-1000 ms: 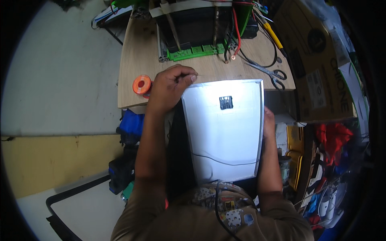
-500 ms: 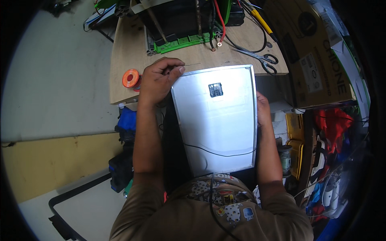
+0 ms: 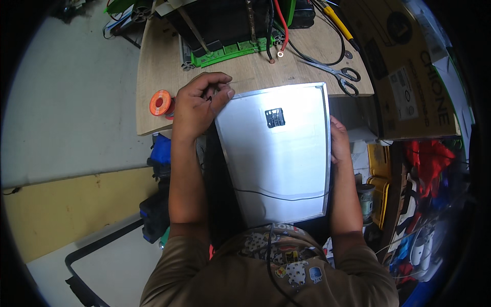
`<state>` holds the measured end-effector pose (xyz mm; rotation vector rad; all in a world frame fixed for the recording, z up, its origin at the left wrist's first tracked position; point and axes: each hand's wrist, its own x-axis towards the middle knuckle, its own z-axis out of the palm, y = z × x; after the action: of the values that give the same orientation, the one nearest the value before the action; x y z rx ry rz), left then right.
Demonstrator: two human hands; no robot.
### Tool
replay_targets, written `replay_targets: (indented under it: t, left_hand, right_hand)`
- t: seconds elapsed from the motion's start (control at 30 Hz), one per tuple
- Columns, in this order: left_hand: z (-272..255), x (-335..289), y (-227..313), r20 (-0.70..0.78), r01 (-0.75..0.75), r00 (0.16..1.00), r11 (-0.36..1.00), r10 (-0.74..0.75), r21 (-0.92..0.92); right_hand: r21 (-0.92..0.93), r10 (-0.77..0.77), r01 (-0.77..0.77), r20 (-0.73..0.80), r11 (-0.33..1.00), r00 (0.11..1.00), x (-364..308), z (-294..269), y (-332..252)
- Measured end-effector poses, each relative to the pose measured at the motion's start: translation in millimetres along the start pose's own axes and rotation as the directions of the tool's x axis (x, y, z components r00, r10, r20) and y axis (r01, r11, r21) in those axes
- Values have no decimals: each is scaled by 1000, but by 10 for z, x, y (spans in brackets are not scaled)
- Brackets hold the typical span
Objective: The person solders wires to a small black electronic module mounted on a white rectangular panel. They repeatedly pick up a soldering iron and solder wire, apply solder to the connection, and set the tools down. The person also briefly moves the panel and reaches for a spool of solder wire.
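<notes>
The white panel [image 3: 279,158] is lying over the lap [image 3: 216,204], barely shifting since a second ago, so work is seemingly staying steady; the curled left hand [image 3: 198,108] is pinching a thin wire [image 3: 244,80], the half-hidden right hand [image 3: 339,140] gripping the panel's edge.

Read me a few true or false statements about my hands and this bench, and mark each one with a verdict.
1. The right hand is at the right edge of the white panel. True.
2. The scissors lie left of the orange spool. False: they lie to its right, across the table.
3. The red cable ends in a ring. True.
4. The small dark square part sits near the panel's lower edge. False: it sits near the upper edge.
</notes>
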<state>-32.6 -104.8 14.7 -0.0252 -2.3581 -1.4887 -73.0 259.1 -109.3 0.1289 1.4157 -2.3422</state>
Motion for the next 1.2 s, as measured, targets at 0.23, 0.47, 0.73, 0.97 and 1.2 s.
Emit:
replay_targets:
  t: [0.23,0.47,0.73,0.97,1.2]
  left_hand:
    - [35,-26,7,-26,-5,1000,999,4,-44]
    - [15,-46,34,-5,0,1000,1000,0,-8]
    - [-3,-49,41,7,1,1000,1000,-1,-17]
    - [-2,-56,45,8,-26,1000,1000,27,-16]
    - [18,-50,30,-13,-29,1000,998,28,-52]
  right_hand:
    - [-40,-2,2,19,999,1000,17,6,4]
    - [-58,-14,15,4,998,1000,5,22,-23]
    - [-73,-23,23,11,997,1000,0,37,-13]
    - [-87,-33,34,12,996,999,-10,45,-28]
    - [-86,-33,34,9,996,999,1,19,-13]
